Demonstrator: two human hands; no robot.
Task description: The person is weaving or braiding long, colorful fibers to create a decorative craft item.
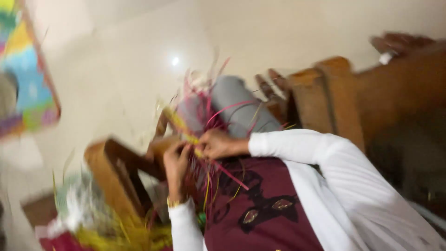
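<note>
The view is tilted and blurred. My left hand (176,163), in a white sleeve with a gold bangle at the wrist, is closed on a bundle of thin pink and yellow strips (204,125). My right hand (218,144), also white-sleeved, pinches the same strips right beside it. The strips fan upward over my grey-clad knee (241,107) and hang down over the maroon patterned cloth (260,209) on my lap. Both hands touch at the bundle, just above a brown wooden frame (116,176).
Brown wooden furniture (334,97) stands at the right. A heap of yellow and green strips with white material (93,223) lies at the lower left. A colourful mat (23,79) is at the far left on the pale floor.
</note>
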